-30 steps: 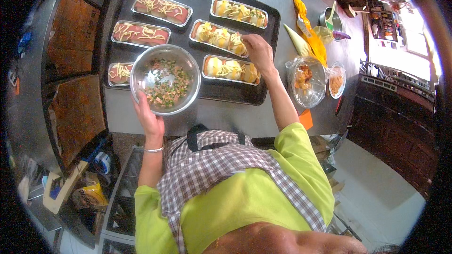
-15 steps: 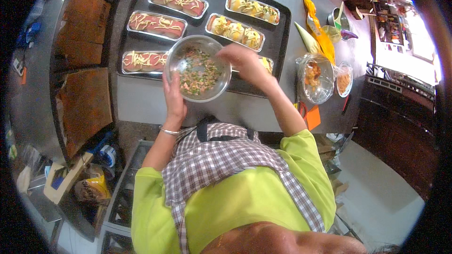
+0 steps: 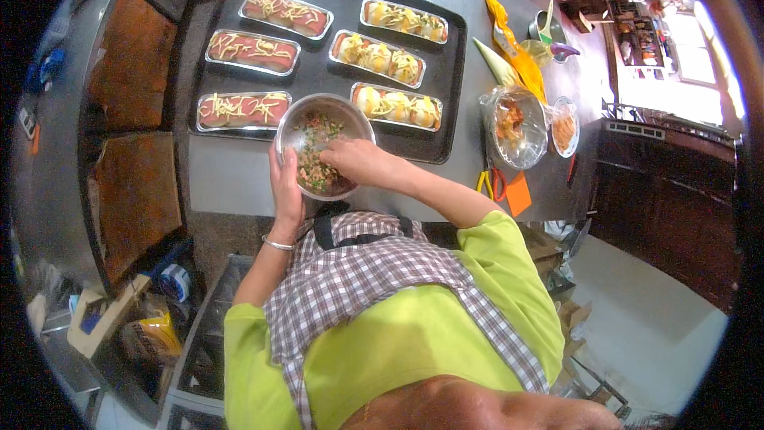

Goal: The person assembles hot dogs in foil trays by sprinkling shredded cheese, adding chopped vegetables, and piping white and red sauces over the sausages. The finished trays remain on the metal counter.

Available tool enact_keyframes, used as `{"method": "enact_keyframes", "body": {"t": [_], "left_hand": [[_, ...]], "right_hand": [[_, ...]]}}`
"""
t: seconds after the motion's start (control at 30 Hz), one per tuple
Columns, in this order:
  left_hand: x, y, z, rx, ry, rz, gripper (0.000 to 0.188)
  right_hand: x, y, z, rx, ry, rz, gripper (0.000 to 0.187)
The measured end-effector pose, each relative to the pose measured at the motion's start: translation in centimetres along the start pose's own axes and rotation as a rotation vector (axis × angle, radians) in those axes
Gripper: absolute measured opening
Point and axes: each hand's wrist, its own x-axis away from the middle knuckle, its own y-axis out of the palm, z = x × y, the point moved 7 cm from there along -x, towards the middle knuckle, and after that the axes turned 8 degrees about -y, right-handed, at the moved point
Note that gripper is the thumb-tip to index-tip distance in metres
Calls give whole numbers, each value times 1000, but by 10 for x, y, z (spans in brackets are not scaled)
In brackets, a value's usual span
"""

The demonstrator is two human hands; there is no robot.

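Observation:
My left hand (image 3: 286,191) grips the left side of a round metal bowl (image 3: 352,115), which is tilted a little toward me. Inside lies a chopped mix (image 3: 317,177) of green and pink bits. My right hand (image 3: 358,162) reaches into the bowl from the right, its fingers bent together in the mix; their tips are partly hidden. Just beyond the bowl, a dark baking tray (image 3: 314,72) bears foil pans. Three on the left, such as the nearest pan (image 3: 244,110), hold pinkish tops with pale yellow strips. Three on the right, such as the nearest one (image 3: 395,107), hold rolls with yellow topping.
Right of the tray stand a plastic-lined bowl (image 3: 517,155) of orange-brown food and a small dish (image 3: 564,131) of orange shreds. Yellow-and-red-handled scissors (image 3: 492,183) and an orange card (image 3: 519,193) lie near the front edge. Piping bags (image 3: 513,52) and a pot (image 3: 549,26) are farther back.
My right hand has come down from above the foil pans into the bowl. The bowl has moved slightly nearer to me, uncovering the near pans.

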Motion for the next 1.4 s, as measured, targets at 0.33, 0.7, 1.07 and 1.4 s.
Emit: {"method": "enact_keyframes", "body": {"t": [0.33,0.7,1.07,1.4], "left_hand": [[31,6,-26,191,-90,238,44],[59,-7,-40,256,34,234,41],[69,-23,-30,279,82,328,47],[72,-26,-19,268,116,362,43]], "right_hand": [[20,-15,23,-372,-58,98,14],[35,-44,120,-33,51,425,9],[84,-56,135,-60,176,454,13],[134,-58,141,-49,187,586,15]]}}
